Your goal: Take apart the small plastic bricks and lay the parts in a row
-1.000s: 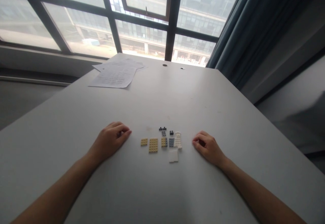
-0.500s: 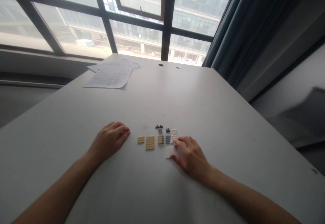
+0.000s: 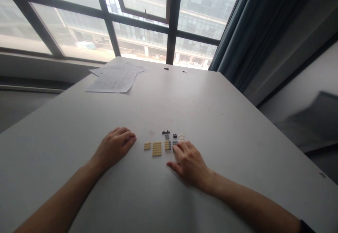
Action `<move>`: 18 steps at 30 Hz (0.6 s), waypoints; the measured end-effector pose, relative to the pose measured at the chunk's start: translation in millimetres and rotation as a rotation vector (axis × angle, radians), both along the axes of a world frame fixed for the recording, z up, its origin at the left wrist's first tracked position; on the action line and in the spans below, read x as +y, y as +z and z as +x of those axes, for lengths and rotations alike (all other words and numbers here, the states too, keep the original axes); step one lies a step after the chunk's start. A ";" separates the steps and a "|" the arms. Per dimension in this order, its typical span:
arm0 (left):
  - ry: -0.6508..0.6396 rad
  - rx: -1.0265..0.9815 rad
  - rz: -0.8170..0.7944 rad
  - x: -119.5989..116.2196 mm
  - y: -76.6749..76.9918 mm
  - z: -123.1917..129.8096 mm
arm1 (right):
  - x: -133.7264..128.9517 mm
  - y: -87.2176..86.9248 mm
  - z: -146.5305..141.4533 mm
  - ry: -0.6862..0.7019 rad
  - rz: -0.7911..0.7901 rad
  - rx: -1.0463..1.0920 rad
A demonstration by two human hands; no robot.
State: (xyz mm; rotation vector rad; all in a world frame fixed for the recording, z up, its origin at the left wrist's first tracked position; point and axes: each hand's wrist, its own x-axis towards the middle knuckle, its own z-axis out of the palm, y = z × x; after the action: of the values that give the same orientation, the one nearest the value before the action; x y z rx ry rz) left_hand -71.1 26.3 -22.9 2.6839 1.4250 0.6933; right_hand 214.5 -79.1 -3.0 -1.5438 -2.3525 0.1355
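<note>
My left hand (image 3: 115, 144) rests on the table with its fingers loosely bent and the thumb a little apart; I see nothing in it. My right hand (image 3: 188, 160) lies over the right end of the bricks, thumb and forefinger apart. Its forefinger is at a grey plate (image 3: 175, 142), partly covering it. Behind the fingers shows part of a white plate (image 3: 181, 136). To the left lie a joined tan-and-grey piece (image 3: 167, 145), a larger tan plate (image 3: 156, 149) and a small tan plate (image 3: 147, 146). Whatever is beneath my right palm is hidden.
Behind the plates lie black pieces (image 3: 166, 132), a grey piece (image 3: 167, 137) and a small black brick (image 3: 174, 135). Printed papers (image 3: 113, 79) are spread at the table's far left. The white table (image 3: 169, 102) reaches to the window; a dark curtain (image 3: 237, 39) hangs at right.
My right hand has shifted left, now covering part of the grey plate and the spot where a flat white piece showed. The thumb has spread from the forefinger. My left hand stays put.
</note>
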 end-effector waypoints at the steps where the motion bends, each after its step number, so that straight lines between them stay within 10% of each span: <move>1: 0.000 -0.001 -0.001 0.0 0.0 0.0 | 0.0 -0.8 0.5 0.007 0.006 0.003; 10: -0.008 -0.019 0.003 1.1 -0.6 -1.1 | -1.1 -0.5 33.2 -0.006 0.021 0.025; 18: 0.000 -0.009 -0.014 1.1 1.5 -0.1 | -18.0 -15.9 132.3 -0.100 0.131 0.008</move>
State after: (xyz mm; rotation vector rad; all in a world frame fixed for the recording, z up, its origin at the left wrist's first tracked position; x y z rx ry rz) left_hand -71.2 27.4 -21.4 2.6670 1.4224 0.6913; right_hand 346.8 -97.1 -18.9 -1.5899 -2.2245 -0.0350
